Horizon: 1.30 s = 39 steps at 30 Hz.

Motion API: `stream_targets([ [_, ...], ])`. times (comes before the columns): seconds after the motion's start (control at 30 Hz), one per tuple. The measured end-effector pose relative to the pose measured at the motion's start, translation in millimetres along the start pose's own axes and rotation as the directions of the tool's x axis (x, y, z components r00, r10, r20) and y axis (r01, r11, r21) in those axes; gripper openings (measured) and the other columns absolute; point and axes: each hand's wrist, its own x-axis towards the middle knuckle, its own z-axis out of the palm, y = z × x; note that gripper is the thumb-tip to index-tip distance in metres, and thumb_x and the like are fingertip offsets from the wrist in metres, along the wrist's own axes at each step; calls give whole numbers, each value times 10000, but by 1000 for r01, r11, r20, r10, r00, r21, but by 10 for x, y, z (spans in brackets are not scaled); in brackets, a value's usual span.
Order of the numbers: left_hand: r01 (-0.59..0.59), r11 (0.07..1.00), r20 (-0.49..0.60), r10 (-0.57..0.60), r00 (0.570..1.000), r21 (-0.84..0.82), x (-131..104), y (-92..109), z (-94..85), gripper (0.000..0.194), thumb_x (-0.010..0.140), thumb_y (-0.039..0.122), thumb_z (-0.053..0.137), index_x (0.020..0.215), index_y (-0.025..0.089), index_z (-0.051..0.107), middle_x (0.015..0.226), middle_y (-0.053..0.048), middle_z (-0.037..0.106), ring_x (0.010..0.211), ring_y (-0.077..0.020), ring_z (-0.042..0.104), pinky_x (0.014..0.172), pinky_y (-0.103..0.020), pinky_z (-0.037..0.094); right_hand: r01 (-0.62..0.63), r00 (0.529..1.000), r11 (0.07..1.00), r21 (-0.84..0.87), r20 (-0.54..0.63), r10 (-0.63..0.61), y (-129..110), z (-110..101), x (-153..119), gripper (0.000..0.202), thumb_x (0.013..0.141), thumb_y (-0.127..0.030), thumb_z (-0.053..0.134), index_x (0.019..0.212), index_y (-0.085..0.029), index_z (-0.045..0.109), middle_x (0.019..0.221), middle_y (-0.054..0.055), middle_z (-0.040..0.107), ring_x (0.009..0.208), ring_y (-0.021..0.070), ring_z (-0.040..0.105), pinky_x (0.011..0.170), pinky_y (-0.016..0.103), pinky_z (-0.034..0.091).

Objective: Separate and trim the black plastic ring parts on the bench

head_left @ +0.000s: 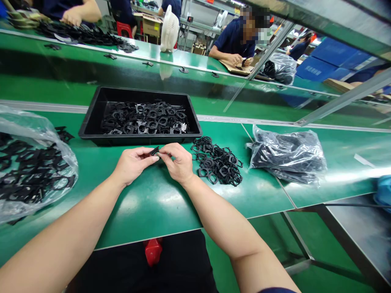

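A small black plastic part [154,151] is pinched between my two hands, just in front of the black tray. My left hand [133,163] closes thumb and forefinger on its left side. From the right, the fingertips of my right hand [178,162] grip the same part, covering much of it. The black tray [140,140] holds many black parts with round openings, some with metal bits. Beside my right hand lies a loose pile of black ring-shaped parts [218,160] on the green table [146,215].
At the left, an open clear plastic bag [69,156] holds many black parts. A filled clear bag [287,156] lies to the right. Beyond the tray runs a green conveyor [122,75] carrying spaced parts. Co-workers sit across it, near a white fan [170,30]. A metal post slants at right.
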Motion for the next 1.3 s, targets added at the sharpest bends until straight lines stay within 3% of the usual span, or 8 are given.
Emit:
stream_targets([
  [0.13, -51, 997, -9, 51, 999, 56, -2, -5, -2, 334, 620, 334, 773, 912, 176, 733, 866, -50, 710, 817, -200, 624, 834, -361, 476, 24, 999, 1000, -9, 21, -24, 1, -18, 9, 98, 844, -244, 570, 788, -211, 644, 815, 34, 654, 794, 139, 596, 751, 276, 491],
  [0.3, -199, 944, 11, 203, 979, 263, -20, 23, -24, 246, 678, 330, 727, 894, 212, 741, 842, -36, 687, 776, -180, 608, 766, -309, 474, 6, 998, 999, 49, 55, -9, -7, -42, 18, 114, 836, -268, 576, 760, -197, 622, 805, 33, 645, 797, 134, 588, 757, 270, 483],
  [0.47, -263, 872, 94, 246, 965, 413, -37, 59, -41, 218, 720, 346, 686, 899, 236, 745, 834, -34, 687, 753, -181, 602, 731, -295, 462, -228, 973, 951, 211, 69, 218, 29, -12, -3, 163, 792, -327, 612, 890, -196, 621, 784, 10, 631, 695, 116, 577, 623, 236, 482],
  [0.57, -203, 912, 83, 186, 979, 356, -30, 21, -29, 273, 721, 364, 687, 946, 215, 732, 842, -42, 692, 762, -185, 608, 746, -305, 472, -330, 943, 903, 275, 135, 303, 82, 24, -8, 174, 791, -338, 602, 878, -191, 631, 748, 4, 619, 645, 111, 575, 604, 236, 486],
  [0.7, -44, 990, -48, 50, 998, 133, -6, -33, -9, 382, 688, 387, 720, 1004, 173, 700, 877, -56, 705, 773, -177, 626, 775, -323, 502, -449, 893, 835, 318, 132, 430, 121, 56, -10, 196, 831, -363, 547, 866, -178, 601, 663, -11, 597, 567, 104, 579, 568, 243, 502],
  [0.83, 1, 998, -88, 5, 996, 68, 6, -18, -5, 388, 662, 391, 739, 959, 144, 703, 843, -59, 710, 714, -163, 633, 751, -337, 531, -177, 984, 978, 112, -18, 180, 78, 26, -10, 149, 812, -296, 600, 916, -192, 623, 900, 42, 638, 771, 125, 604, 660, 247, 514],
  [0.97, -6, 999, -83, 9, 996, 40, -7, 8, 1, 372, 647, 369, 753, 936, 139, 703, 799, -51, 709, 675, -156, 641, 719, -331, 547, 52, 997, 998, -35, -54, -54, 30, -13, -1, 73, 829, -232, 596, 853, -202, 658, 874, 45, 633, 831, 130, 595, 729, 254, 507],
  [1.3, -72, 992, -49, 78, 996, 101, -32, 16, 5, 303, 672, 339, 734, 906, 148, 711, 801, -46, 707, 679, -163, 651, 713, -329, 548, 102, 995, 993, -62, -4, -102, 28, -43, 13, 94, 847, -226, 576, 816, -190, 657, 852, 41, 622, 806, 118, 587, 729, 238, 485],
])
